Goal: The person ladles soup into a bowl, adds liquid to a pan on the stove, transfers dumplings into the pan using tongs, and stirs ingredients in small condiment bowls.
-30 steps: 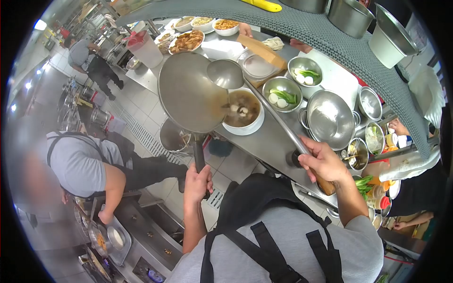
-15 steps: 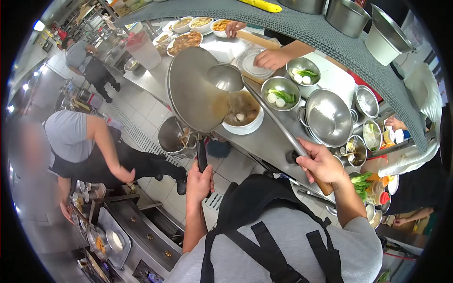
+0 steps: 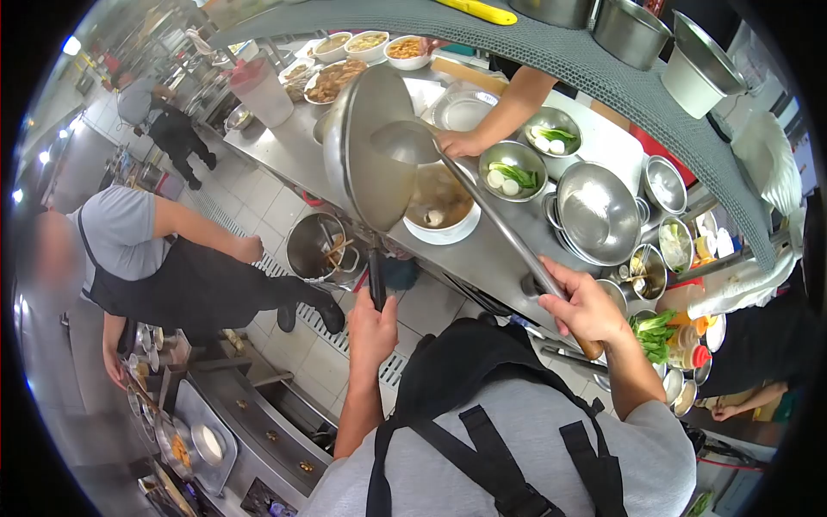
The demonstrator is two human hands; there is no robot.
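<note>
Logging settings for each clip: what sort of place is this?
Most likely a busy restaurant kitchen. The left hand tips a wok over a soup bowl on a steel counter; the right hand holds a ladle, with aproned co-workers nearby.

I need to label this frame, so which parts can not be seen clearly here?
Head view only:
- Wok interior: tilted away, only its underside shows.
- White bowl contents: partly behind the wok and ladle.
- Ladle handle end: covered by the right hand.
- Wok handle: wrapped by the left hand.
</note>
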